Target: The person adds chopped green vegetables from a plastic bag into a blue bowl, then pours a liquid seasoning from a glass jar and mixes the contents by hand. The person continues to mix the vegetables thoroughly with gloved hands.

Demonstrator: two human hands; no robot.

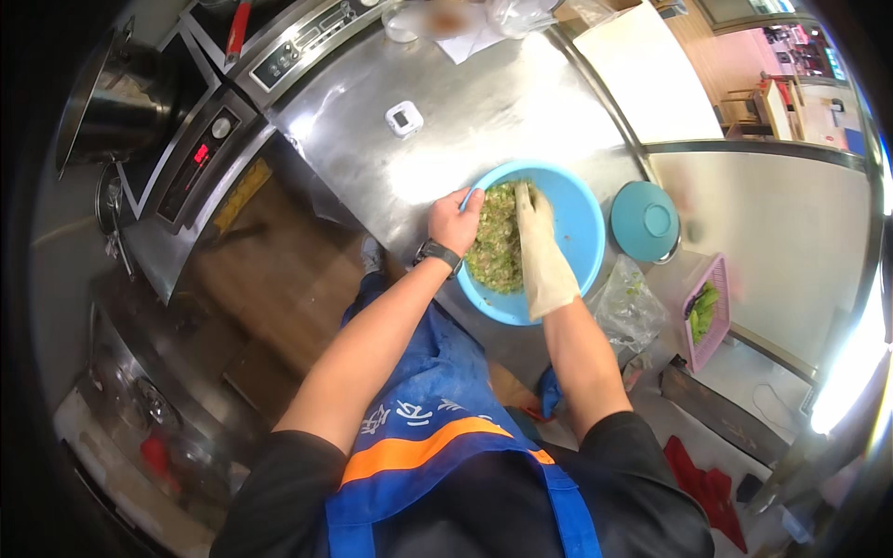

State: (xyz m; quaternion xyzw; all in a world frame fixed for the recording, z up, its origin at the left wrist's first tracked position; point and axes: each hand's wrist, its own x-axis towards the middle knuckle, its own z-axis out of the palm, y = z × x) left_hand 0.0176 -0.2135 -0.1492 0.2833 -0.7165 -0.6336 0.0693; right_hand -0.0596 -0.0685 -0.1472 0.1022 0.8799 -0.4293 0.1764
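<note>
A light blue plastic basin [571, 234] stands on the stainless steel worktop [335, 125] before me. In its left part lies a chopped green and pinkish mixture [494, 240]. My left hand [455, 220], bare and with a dark watch on the wrist, grips the basin's left rim with the thumb over the edge. My right hand [536, 216] wears a long cream-coloured glove and reaches into the basin at the mixture's right side. Its fingertips are partly hidden in the mixture, so their grip is unclear.
A white timer [404, 119] lies beyond the basin. To the right are a teal bowl [644, 222] turned upside down, a clear plastic bag [631, 307] and a pink basket [720, 328] of green vegetables. Induction cookers [199, 164] and a large metal pot [115, 104] stand left.
</note>
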